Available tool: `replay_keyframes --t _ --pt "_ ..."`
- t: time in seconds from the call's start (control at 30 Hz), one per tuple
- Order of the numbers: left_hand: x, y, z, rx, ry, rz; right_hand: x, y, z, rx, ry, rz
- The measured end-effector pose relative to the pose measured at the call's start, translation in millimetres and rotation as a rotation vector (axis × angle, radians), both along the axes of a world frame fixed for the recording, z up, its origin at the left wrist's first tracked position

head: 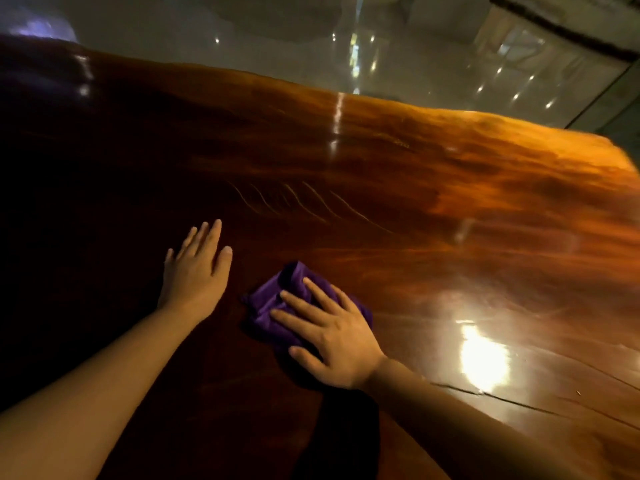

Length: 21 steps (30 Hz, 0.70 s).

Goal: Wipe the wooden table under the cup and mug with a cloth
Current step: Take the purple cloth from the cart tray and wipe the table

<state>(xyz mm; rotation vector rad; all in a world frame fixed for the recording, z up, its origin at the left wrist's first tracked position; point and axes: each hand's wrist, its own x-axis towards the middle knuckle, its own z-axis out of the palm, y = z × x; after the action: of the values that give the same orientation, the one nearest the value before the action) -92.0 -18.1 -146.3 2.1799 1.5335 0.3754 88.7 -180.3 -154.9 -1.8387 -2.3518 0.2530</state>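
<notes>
— So, where have we got the cloth [277, 306] at this moment?

— We have it bunched up, purple, lying on the wooden table [398, 188] near us, a little right of the middle. Our right hand [332, 336] lies flat on top of it, fingers [322, 296] spread wide and pointing to the far left, palm pressing the fabric down rather than pinching it. Part of the cloth sticks out past our fingertips on the far side and to the left.

— And our other hand?

— Our left hand [197, 271] rests just left of the cloth, apart from it, palm down on the bare wood. Its fingers lie close together and straight, pointing away from us, and it grips nothing. Both our forearms are bare and reach in from the near edge.

— What does the table look like around us?

— Glossy and dark red-brown on the left, turning bright orange toward the far right, where its edge curves. A strong light reflection [483, 358] glares on the surface to the right of our right hand, and a thin crack [460, 391] runs across the wood just beside our right wrist. Faint curved streaks [294, 202] show on the surface farther out, beyond both hands. Past the far edge we see a shiny pale floor [242, 46] with small spots of light. The whole view is somewhat blurred.
</notes>
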Motion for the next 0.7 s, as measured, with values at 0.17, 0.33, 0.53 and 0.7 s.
replay_keyframes --t 0.17,0.33,0.53,0.7 --pt "-11.5 -96.7 21.9 0.134 -0.053 -0.247 -16.6 -78.2 4.8 -0.039 0.052 0.028" --pt "-2.7 -184.7 11.4 0.116 0.087 -0.533 -10.9 -138.9 7.5 0.022 0.075 -0.331" --pt "8.9 -204.2 4.8 0.007 0.202 -0.475 -20.1 -148.0 15.3 -0.019 0.169 -0.378" --pt "0.9 -229.4 10.0 0.017 0.151 -0.435 -39.0 -161.4 24.4 0.027 0.228 -0.421"
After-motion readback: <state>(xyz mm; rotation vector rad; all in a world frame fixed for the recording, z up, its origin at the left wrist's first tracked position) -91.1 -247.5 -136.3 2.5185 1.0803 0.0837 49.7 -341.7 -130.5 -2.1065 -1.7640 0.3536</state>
